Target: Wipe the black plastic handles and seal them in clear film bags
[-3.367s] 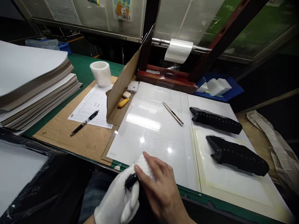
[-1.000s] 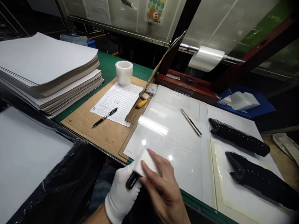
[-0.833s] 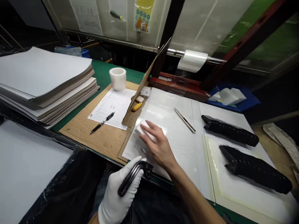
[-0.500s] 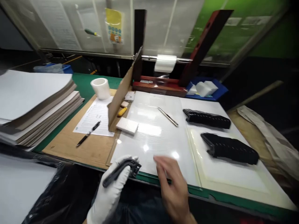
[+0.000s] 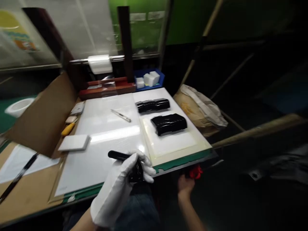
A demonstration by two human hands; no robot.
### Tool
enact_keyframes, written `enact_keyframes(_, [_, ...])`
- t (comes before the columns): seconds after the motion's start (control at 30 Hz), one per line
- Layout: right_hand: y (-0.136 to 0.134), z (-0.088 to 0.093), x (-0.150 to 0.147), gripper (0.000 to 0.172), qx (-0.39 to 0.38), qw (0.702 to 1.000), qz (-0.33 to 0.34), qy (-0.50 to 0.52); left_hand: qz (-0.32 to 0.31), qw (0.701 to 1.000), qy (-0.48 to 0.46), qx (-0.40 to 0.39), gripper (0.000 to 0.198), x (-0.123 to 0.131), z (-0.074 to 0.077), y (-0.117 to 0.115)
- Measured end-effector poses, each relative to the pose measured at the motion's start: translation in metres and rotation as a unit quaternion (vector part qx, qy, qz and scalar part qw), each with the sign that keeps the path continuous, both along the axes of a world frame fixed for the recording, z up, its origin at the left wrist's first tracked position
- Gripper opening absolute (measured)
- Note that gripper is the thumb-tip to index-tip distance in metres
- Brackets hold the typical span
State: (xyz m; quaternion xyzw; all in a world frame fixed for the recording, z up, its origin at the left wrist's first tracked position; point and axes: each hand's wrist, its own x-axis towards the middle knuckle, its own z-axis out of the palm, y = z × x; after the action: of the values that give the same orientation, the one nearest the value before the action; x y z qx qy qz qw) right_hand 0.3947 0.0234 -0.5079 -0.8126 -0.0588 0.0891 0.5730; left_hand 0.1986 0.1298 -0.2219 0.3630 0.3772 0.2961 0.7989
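Observation:
My gloved left hand (image 5: 131, 175) is closed around a black plastic handle-like part (image 5: 119, 156), held over the front edge of the worktable. One end of the part points left, and its wider end sits among the fingers. Bare and without a glove, my right hand (image 5: 185, 184) is low beyond the table's front right corner. Its fingers look curled in the shadow, right beside a red object (image 5: 195, 172); what they grip is too dark to make out. Two glossy black moulded parts, one nearer (image 5: 168, 124) and one farther (image 5: 153, 105), lie on the white sheets to the right.
A silver knife-like tool (image 5: 121, 115) lies mid-table, with a white block (image 5: 74, 142) to its left. Behind stands a roll of film (image 5: 99, 64) on a rod, beside a blue bin (image 5: 161, 79) of white blocks. A cardboard divider (image 5: 45, 112) rises at left; a sack (image 5: 197, 106) stands right.
The view has swung to the right. My right hand has moved from the table's front edge down to the right, beside the red object. My left hand still holds the black part, now turned differently.

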Motion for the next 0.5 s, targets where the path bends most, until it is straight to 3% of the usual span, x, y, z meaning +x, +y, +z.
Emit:
enact_keyframes(0.13, [0.017, -0.007, 0.007, 0.034, 0.037, 0.998, -0.041, 0.013, -0.086, 0.986, 0.076, 0.119, 0.038, 0.065, 0.02, 0.006])
enact_keyframes(0.27, [0.041, 0.002, 0.017, 0.035, 0.096, 0.994, -0.051, 0.008, -0.197, 0.941, 0.08, 0.263, 0.033, 0.147, 0.038, 0.002])
enact_keyframes(0.33, [0.047, 0.012, 0.021, 0.035, 0.124, 0.991, -0.04, 0.009, -0.248, 0.89, 0.07, 0.377, 0.033, 0.187, 0.04, -0.006])
enact_keyframes(0.4, [0.044, 0.025, 0.024, 0.035, 0.148, 0.989, -0.019, 0.006, -0.297, 0.805, 0.074, 0.508, 0.038, 0.221, 0.039, -0.015])
enact_keyframes(0.47, [0.037, 0.039, 0.026, 0.035, 0.167, 0.986, 0.011, 0.0, -0.333, 0.738, 0.086, 0.581, 0.033, 0.247, 0.041, -0.024])
enact_keyframes(0.5, [0.034, 0.047, 0.026, 0.035, 0.176, 0.984, 0.029, -0.004, -0.346, 0.718, 0.097, 0.597, 0.025, 0.257, 0.042, -0.027])
